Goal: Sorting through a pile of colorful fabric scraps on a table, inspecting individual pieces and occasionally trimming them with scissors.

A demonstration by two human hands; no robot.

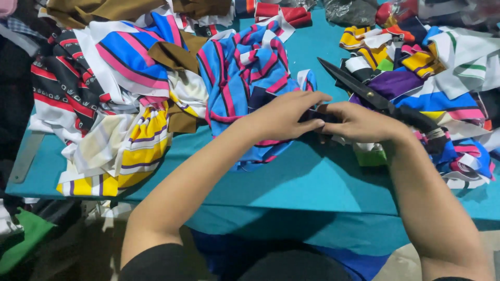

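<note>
1. At the far left of the teal cloth-covered table (312,177) lies a heap of black fabric with red and white stripes (62,83), and a flat grey metal strip (23,158) slants off the table's left edge.
2. Next to it, a yellow, white and purple striped piece of cloth (130,156) hangs toward the table's near edge, with a blue, pink and white striped piece (130,47) and olive-brown scraps (172,54) piled behind it.
3. In the middle lies a crumpled blue knit fabric with pink and black stripes (245,78), spreading from the back of the table to the hands.
4. The left hand (284,117) rests on this blue fabric, its fingers and thumb closed in a pinch on a small dark strip of cloth (311,115).
5. The right hand (359,122) meets it just beside, fingers curled and pinching the same dark strip from the other end.
6. A large pair of black tailor's scissors (364,91) lies just behind the right hand, blades pointing up and left, handles toward the right wrist; neither hand holds it.
7. At the right is a mixed pile of yellow, purple, white, red and blue striped scraps (442,67).
</note>
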